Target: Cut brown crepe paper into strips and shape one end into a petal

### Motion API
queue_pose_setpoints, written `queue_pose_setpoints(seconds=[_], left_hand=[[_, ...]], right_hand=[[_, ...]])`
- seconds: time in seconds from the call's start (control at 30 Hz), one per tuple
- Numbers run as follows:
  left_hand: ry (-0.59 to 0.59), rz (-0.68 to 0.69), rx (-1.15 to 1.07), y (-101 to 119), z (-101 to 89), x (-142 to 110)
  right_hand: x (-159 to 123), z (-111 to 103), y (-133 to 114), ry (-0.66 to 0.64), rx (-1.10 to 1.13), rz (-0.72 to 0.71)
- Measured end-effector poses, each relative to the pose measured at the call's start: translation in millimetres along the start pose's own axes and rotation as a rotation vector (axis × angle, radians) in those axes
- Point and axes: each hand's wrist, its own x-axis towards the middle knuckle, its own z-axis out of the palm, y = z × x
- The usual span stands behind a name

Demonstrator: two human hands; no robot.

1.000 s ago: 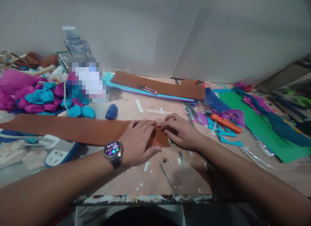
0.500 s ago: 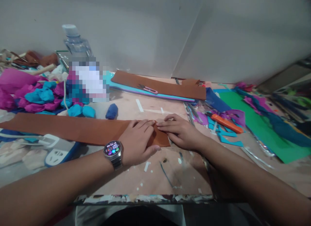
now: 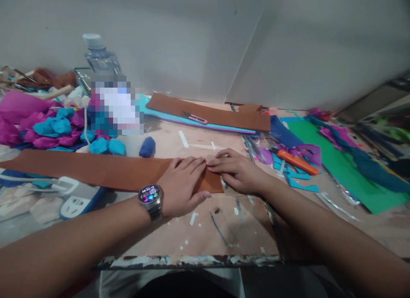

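Brown strip (image 3: 96, 169) under left hand (image 3: 184, 182), fingers together; right hand (image 3: 240, 172) pinching edge.

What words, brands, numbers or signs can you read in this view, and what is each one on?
"08:24:15": dark smartwatch with a metal band, worn by the left hand; last digit soft, smaller icons unreadable.
Clear plastic bottle with a white cap: pixelated patch over its lower part, nothing readable.
Orange-handled cutter: any marking too small or blurred to read.
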Motion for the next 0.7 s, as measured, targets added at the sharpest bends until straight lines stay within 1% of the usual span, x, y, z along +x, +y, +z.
queue_pose_setpoints(seconds=[0.27,0.53,0.7], left_hand=[[-0.019,-0.022,0.047,0.7,-1.2,0.4],[-0.018,-0.007,0.057,0.9,-1.4,0.0],[-0.013,-0.013,0.043,1.1,-1.8,0.1]], right_hand=[[2.1,0.9,-0.8,-0.027,0.018,0.056],[5.3,0.4,-4.1,-0.046,0.033,0.089],[4.6,-0.1,-3.5,-0.016,-0.002,0.072]])
